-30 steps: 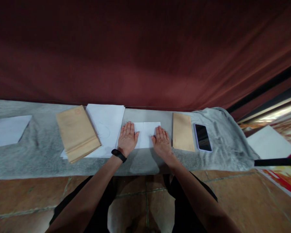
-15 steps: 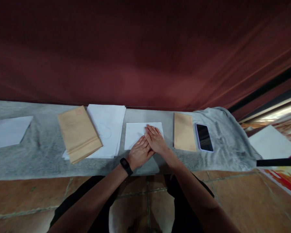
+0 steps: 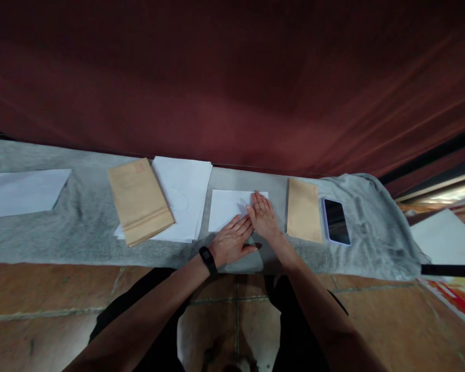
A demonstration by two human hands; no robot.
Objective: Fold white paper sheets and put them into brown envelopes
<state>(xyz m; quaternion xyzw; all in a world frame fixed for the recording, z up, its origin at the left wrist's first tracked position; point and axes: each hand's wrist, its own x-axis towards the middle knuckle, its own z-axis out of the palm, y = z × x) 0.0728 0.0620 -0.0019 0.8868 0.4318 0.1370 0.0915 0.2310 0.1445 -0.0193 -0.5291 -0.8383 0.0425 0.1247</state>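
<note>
A folded white sheet of paper [image 3: 225, 208] lies on the grey cloth [image 3: 81, 227] in front of me. My right hand [image 3: 264, 217] lies flat on the sheet's right part, fingers stretched out and together. My left hand [image 3: 232, 242], with a black band on its wrist, rests flat at the sheet's near edge, its fingertips touching the right hand. Neither hand holds anything.
A stack of brown envelopes [image 3: 139, 200] lies on white sheets [image 3: 186, 191] to the left. One brown envelope [image 3: 304, 210] and a dark phone [image 3: 336, 221] lie to the right. Another white sheet [image 3: 19, 192] sits far left. A dark red curtain [image 3: 232, 82] hangs behind.
My hands were apart at the two ends of the sheet. They have come together on its right part, the left hand sliding right along the near edge.
</note>
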